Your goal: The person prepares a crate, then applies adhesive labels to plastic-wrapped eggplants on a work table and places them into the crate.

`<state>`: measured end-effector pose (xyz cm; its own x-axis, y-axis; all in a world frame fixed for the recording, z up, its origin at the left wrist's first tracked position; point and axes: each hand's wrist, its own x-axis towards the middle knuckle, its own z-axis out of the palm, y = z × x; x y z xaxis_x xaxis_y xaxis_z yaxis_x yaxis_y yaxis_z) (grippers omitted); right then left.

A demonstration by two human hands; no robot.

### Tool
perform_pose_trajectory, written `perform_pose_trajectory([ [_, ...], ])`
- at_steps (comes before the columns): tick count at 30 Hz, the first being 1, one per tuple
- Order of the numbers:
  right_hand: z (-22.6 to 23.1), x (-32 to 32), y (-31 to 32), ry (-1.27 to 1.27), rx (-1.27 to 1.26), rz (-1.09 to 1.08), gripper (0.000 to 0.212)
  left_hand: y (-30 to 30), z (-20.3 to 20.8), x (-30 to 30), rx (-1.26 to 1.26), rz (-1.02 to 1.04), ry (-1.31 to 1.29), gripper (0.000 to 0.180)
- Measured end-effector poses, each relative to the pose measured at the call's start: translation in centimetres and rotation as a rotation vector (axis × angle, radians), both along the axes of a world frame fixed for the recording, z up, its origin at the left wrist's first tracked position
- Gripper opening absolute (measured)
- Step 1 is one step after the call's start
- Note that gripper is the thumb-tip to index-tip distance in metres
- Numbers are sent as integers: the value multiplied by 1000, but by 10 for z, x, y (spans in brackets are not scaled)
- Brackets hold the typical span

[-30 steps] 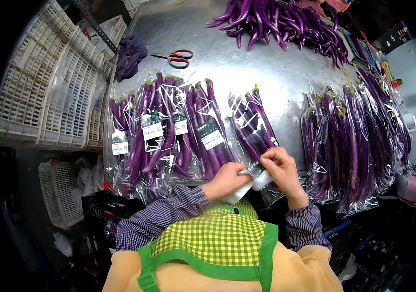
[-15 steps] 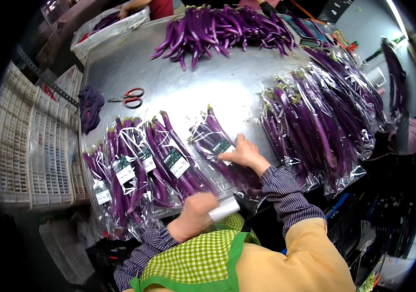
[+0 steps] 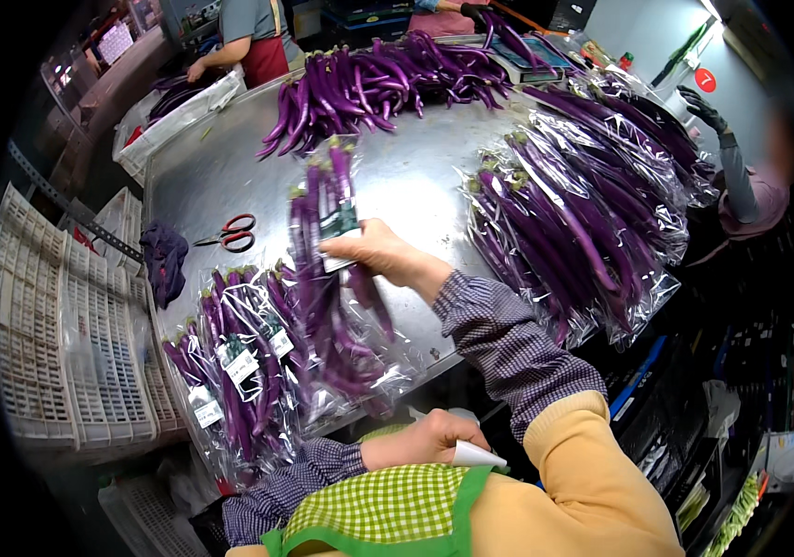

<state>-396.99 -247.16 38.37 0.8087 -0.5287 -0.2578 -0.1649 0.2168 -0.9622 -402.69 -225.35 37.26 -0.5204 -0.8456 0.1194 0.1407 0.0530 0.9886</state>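
My right hand [image 3: 395,255] grips a clear plastic bag of long purple eggplants [image 3: 327,311], with its thumb over the label. The bag is raised and tilted, slightly blurred, over the table's front left. In my left hand [image 3: 434,434], close to my apron, is a white roll [image 3: 479,455]; its far end is partly hidden by the fingers. Several labelled bags of eggplants [image 3: 239,395] lie side by side at the front left, partly covered by the raised bag.
Loose eggplants [image 3: 341,88] are heaped at the metal table's [image 3: 221,167] far edge. Bagged eggplants [image 3: 555,223] pile up at right. Red-handled scissors [image 3: 237,232] and a dark cloth [image 3: 165,263] lie left, beside white crates [image 3: 35,325]. Other people work at the far side and right.
My right hand has lifted the eggplant bag off the table and carried it left over the other bags. My left hand has moved right and down with the white roll.
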Motion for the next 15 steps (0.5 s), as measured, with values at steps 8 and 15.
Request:
perform_pose_trajectory([
  [8,41,-139,-44,289,-1167,-325,77,-19,-19,15,139,486,47,4],
  [15,68,-280,-97,1356,-1230,-482,79,-37,8,8,258,644,147,8],
])
